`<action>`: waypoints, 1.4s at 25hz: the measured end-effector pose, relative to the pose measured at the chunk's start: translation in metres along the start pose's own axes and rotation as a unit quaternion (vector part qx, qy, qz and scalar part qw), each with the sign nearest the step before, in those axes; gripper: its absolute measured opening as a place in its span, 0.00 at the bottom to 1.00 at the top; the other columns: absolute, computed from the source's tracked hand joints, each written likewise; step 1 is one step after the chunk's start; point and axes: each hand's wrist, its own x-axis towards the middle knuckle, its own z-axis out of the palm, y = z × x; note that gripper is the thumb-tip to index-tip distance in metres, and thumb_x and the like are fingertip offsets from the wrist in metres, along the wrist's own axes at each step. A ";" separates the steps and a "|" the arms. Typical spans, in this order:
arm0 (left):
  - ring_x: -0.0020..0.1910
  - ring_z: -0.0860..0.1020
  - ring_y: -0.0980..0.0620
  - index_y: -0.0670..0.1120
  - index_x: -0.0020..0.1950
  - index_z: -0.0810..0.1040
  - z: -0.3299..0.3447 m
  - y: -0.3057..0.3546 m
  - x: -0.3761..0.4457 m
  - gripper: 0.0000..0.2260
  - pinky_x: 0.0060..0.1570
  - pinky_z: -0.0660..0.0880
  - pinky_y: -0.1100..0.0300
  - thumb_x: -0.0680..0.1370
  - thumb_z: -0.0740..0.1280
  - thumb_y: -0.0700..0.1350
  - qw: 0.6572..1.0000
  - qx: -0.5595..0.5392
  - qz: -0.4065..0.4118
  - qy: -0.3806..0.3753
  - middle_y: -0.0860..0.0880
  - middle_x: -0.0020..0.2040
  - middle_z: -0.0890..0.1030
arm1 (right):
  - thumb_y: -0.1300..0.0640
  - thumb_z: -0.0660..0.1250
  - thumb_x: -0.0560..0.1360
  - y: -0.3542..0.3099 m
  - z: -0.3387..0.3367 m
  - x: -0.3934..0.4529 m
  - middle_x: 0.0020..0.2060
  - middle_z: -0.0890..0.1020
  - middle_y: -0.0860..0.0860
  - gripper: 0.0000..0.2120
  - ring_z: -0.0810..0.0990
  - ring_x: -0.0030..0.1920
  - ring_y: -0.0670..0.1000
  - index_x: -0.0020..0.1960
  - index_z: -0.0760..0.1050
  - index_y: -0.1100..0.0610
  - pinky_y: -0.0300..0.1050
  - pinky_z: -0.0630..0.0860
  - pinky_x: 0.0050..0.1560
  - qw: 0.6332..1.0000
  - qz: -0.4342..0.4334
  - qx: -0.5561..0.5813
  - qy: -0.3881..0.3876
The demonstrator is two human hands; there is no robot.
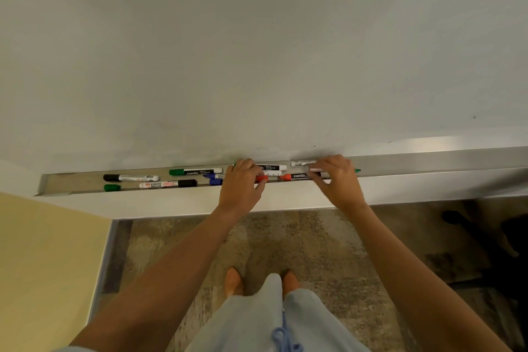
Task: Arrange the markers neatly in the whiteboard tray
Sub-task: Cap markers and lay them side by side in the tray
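Note:
Several markers lie scattered in the long metal whiteboard tray [428,163]. At its left end are a black-capped marker [130,178], a loose green cap [112,187] and a second black-capped marker [168,184]. A green-capped marker [195,171] lies further back, with blue markers [214,178] beside my left hand [241,183]. That hand pinches a red-capped marker [262,178]. My right hand [334,177] curls round a green-tipped marker [357,170], above a red-and-black marker [297,176]. More white-barrelled markers [274,168] lie between the hands.
The whiteboard [257,51] rises straight behind the tray. A yellow wall [43,251] stands at the left. Below are patterned floor, my feet and a dark object [508,237] at the right.

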 end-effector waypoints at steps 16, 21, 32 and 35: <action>0.55 0.71 0.50 0.47 0.56 0.82 0.000 0.004 0.003 0.09 0.55 0.69 0.55 0.78 0.68 0.47 0.998 -0.015 0.013 -0.055 0.50 0.51 0.79 | 0.56 0.69 0.76 -0.026 0.011 -0.004 0.50 0.82 0.52 0.12 0.79 0.52 0.54 0.59 0.79 0.57 0.52 0.69 0.57 0.998 -0.029 0.029 -0.043; 0.47 0.74 0.58 0.49 0.50 0.84 -0.003 0.006 0.003 0.06 0.46 0.68 0.72 0.74 0.74 0.42 0.976 -0.202 -0.054 -0.064 0.51 0.47 0.78 | 0.57 0.70 0.75 -0.034 0.009 -0.007 0.49 0.83 0.53 0.12 0.80 0.49 0.54 0.58 0.81 0.56 0.52 0.72 0.54 0.999 -0.040 -0.006 -0.011; 0.46 0.76 0.63 0.52 0.51 0.84 -0.013 0.007 -0.005 0.08 0.43 0.69 0.75 0.73 0.75 0.43 0.948 -0.298 -0.095 -0.055 0.55 0.49 0.80 | 0.56 0.72 0.73 -0.048 0.015 -0.006 0.48 0.83 0.53 0.12 0.81 0.48 0.55 0.56 0.81 0.54 0.54 0.73 0.52 0.995 -0.071 -0.069 -0.014; 0.41 0.79 0.63 0.49 0.52 0.85 -0.014 0.009 -0.005 0.09 0.41 0.74 0.71 0.73 0.75 0.42 0.935 -0.334 -0.112 -0.049 0.57 0.43 0.83 | 0.56 0.71 0.74 -0.053 0.018 -0.006 0.47 0.83 0.53 0.12 0.81 0.46 0.55 0.57 0.81 0.55 0.51 0.75 0.48 0.995 -0.085 -0.050 -0.023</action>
